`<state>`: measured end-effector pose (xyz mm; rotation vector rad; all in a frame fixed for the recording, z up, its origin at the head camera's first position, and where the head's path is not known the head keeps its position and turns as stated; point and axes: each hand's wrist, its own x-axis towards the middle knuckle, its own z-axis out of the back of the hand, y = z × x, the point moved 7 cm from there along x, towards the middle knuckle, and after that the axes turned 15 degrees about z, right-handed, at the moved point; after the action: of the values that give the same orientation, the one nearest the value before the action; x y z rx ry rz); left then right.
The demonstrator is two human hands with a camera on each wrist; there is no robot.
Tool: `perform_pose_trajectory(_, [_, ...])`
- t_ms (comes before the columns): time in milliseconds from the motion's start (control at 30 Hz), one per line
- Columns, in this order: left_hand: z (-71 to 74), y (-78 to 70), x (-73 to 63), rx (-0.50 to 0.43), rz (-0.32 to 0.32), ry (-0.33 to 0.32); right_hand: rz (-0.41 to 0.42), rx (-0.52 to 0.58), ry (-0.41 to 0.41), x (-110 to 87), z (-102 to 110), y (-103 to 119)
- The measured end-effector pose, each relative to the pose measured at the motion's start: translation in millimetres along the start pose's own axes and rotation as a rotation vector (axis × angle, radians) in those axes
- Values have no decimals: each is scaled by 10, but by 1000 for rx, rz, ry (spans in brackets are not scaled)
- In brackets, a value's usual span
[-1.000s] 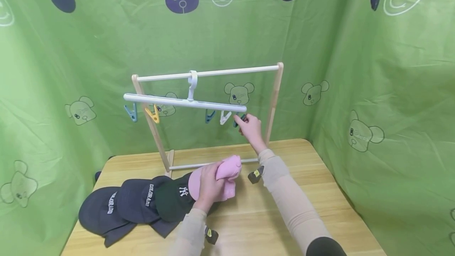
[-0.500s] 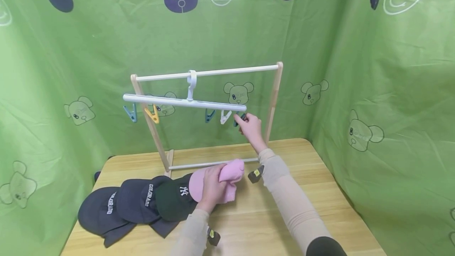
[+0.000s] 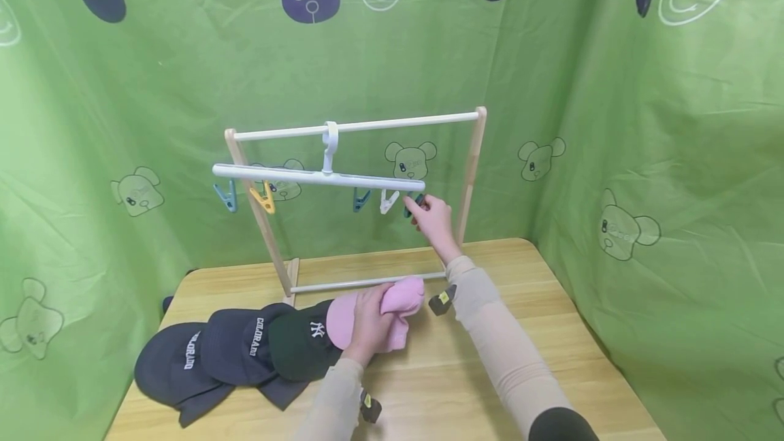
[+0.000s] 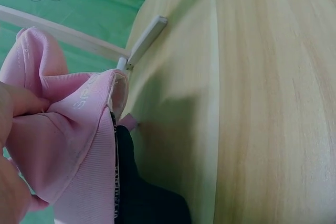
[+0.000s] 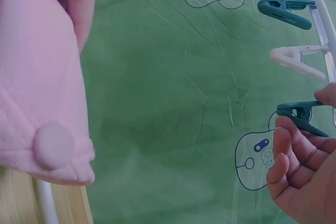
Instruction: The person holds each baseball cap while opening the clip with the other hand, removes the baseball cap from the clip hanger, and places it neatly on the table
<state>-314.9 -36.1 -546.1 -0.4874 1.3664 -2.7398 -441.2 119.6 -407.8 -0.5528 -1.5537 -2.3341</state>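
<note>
My left hand [image 3: 370,322] grips a pink cap [image 3: 404,297], its crown bunched up and its brim lying toward the dark green cap [image 3: 300,346]. In the left wrist view the pink cap [image 4: 79,129] shows a ribbed side and pale lettering, with fingers pressed into its fold. At the right end of a white clip hanger [image 3: 367,181], my right hand [image 3: 436,220] pinches a dark green clip [image 5: 300,115] between thumb and fingers. A white clip [image 5: 298,60] and another green clip [image 5: 283,13] hang beside it, holding nothing.
The hanger hooks over the top bar of a wooden rack [image 3: 471,175]. A blue clip [image 3: 226,194] and a yellow clip [image 3: 265,197] hang at its left end. Two navy caps [image 3: 171,363] overlap with the green one on the table [image 3: 490,373]. Green printed curtain surrounds everything.
My left hand and the pink cap have shifted slightly right and down. The right hand stays at the same green clip.
</note>
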Motion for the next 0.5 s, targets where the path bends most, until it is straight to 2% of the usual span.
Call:
perform_pose_trajectory(233, [-42,12,-13,3,10,11,3,-7,-2,0,15,14])
perform_pose_trajectory(500, [-78,15,-31,5,-8,11,14,-10,-12,-1,32,-2])
